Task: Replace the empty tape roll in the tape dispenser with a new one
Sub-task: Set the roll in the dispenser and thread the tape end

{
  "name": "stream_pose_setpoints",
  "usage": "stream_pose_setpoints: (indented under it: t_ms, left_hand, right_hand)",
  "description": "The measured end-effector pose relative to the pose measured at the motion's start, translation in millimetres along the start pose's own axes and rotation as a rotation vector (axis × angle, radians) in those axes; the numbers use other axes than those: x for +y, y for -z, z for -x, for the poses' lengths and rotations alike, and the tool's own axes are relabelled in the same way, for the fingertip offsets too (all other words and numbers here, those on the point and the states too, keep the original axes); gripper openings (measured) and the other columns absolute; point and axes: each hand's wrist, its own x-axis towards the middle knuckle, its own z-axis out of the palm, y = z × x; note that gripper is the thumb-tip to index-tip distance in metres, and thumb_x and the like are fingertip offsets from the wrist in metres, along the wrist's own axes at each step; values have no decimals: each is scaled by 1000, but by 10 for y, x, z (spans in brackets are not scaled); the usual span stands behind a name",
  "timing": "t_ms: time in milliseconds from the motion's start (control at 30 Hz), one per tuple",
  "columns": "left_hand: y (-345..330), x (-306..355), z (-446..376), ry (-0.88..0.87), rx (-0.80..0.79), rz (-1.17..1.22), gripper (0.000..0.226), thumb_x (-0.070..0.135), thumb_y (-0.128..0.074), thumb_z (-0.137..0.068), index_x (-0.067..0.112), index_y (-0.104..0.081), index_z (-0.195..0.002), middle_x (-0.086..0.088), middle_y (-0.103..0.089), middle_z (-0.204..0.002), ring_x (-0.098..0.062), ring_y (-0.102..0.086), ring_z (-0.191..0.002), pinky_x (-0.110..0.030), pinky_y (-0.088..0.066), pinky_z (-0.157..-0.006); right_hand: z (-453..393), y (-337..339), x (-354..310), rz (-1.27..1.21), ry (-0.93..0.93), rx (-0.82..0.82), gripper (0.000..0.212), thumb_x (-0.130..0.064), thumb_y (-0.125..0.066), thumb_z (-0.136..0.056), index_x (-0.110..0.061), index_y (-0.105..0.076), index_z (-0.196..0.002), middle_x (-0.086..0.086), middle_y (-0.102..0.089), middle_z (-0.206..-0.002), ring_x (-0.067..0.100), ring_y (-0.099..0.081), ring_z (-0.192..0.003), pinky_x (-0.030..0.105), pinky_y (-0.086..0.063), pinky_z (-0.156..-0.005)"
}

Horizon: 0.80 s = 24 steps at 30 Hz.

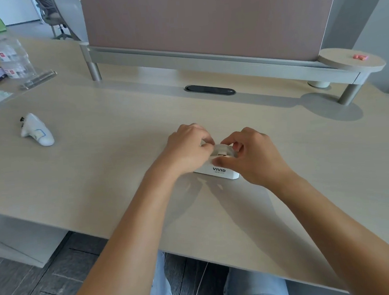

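A white tape dispenser [221, 172] marked VIVID stands on the pale wooden desk [120, 167] in front of me. A pale tape roll [223, 150] sits in its top. My left hand [186, 150] covers the dispenser's left end, its fingertips pinched at the roll's upper left. My right hand [252, 154] grips the roll from the right, thumb against the dispenser's front face. Both hands hide much of the roll and its hub.
A white handheld controller [37, 130] lies at the far left. Clear plastic packets [14, 61] and papers sit at the back left. A pink partition [207, 23] on a raised shelf [352, 61] runs behind, with a cable slot [209, 90] below.
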Motion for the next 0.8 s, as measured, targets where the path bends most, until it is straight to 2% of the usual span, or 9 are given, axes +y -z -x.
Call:
stream_pose_setpoints:
  t_ms: [133, 233, 333, 433, 500, 567, 633, 733, 800]
  left_hand:
    - [27, -26, -21, 37, 39, 78, 28, 19, -50, -91, 18, -78, -87, 2, -70, -119, -30, -65, -108, -44, -56, -93]
    - [50, -21, -11, 71, 39, 117, 25, 22, -52, -90, 18, -76, -82, 0, -72, -104, -32, -69, -96, -38, -59, -78]
    - [71, -20, 3, 91, 31, 161, 21, 26, -55, -89, 17, -73, -81, -3, -73, -102, -29, -67, -75, -28, -47, -52]
    - [92, -32, 17, 83, 39, 166, 13, 23, -60, -89, 19, -71, -84, -5, -72, -97, -17, -55, -54, -21, -38, -42]
    - [105, -36, 23, 72, 47, 170, 12, 21, -62, -89, 19, -72, -86, -8, -73, -99, -18, -55, -53, -20, -40, -42]
    - [119, -30, 31, 66, 60, 187, 12, 20, -63, -89, 17, -74, -87, -7, -73, -105, -24, -64, -66, -27, -46, -53]
    - [126, -23, 37, 76, 88, 197, 13, 19, -64, -89, 13, -75, -88, -1, -70, -103, -26, -68, -81, -28, -50, -63]
    - [98, -23, 40, 127, 155, 237, 13, 14, -65, -88, 9, -77, -85, 9, -64, -80, -11, -59, -72, -20, -44, -59]
    - [59, -29, 44, 202, 185, 317, 15, 13, -66, -86, 5, -79, -85, 8, -68, -74, -11, -59, -67, -19, -43, -57]
  right_hand:
    - [-6, -12, 18, -16, -3, 7, 46, -50, -87, -73, -27, -76, -112, -6, -56, -91, 13, -55, -81, 28, -41, -72]
    - [-9, -18, 27, -36, -2, 10, 46, -49, -87, -73, -27, -77, -111, -9, -53, -87, 4, -52, -75, 26, -39, -71]
    - [-8, -16, 27, -43, -4, 8, 45, -48, -87, -73, -27, -77, -111, -10, -53, -86, 2, -51, -74, 27, -39, -70]
    - [-2, -8, 13, -39, -3, 6, 45, -48, -88, -73, -27, -77, -110, -11, -52, -86, 2, -52, -74, 26, -39, -68]
    - [4, -2, 6, -30, -6, 3, 46, -48, -88, -73, -27, -76, -112, -10, -53, -87, 7, -53, -77, 27, -40, -70]
    - [10, 7, -10, -17, -11, -4, 46, -48, -87, -73, -26, -76, -112, -7, -54, -90, 13, -55, -82, 29, -42, -72]
    - [10, 17, -33, 13, -12, -12, 45, -49, -86, -74, -26, -76, -111, -5, -56, -93, 16, -57, -84, 30, -43, -72]
    - [5, 38, -84, 73, -19, -30, 43, -50, -84, -76, -26, -76, -111, -3, -58, -99, 18, -58, -87, 31, -44, -72]
    - [-5, 51, -119, 123, -20, -44, 44, -50, -83, -77, -25, -75, -112, -1, -60, -104, 19, -59, -89, 31, -45, -74]
